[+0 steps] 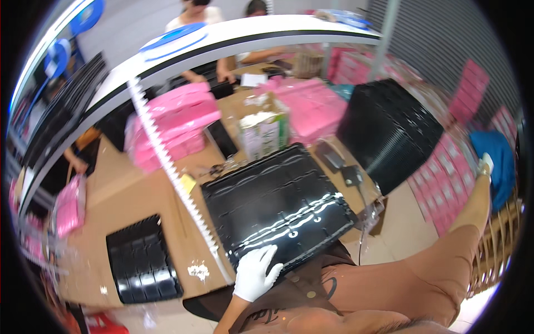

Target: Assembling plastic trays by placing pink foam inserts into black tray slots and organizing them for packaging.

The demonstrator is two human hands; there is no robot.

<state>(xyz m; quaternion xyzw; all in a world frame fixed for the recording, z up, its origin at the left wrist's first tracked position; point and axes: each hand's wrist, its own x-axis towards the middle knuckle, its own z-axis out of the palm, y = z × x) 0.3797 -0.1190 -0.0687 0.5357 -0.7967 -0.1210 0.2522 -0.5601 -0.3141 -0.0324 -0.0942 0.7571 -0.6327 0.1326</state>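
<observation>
One glossy black compartment tray (276, 201) is lying tilted across the person's lap and the cardboard-covered table (133, 200) edge; a second, smaller black tray (143, 266) is sitting flat at eight o'clock from it; one tall stack of black trays (389, 132) is standing at two o'clock. The white-gloved left hand (254, 274) is pressing on the large tray's near edge, fingers slightly spread and lying flat on top, the tray extending to twelve o'clock from the fingertips. The right hand (485, 165), also gloved, is reaching far out at three o'clock, arm extended; whether its fingers are apart cannot be told. Pink packages (177, 125) are piling behind.
</observation>
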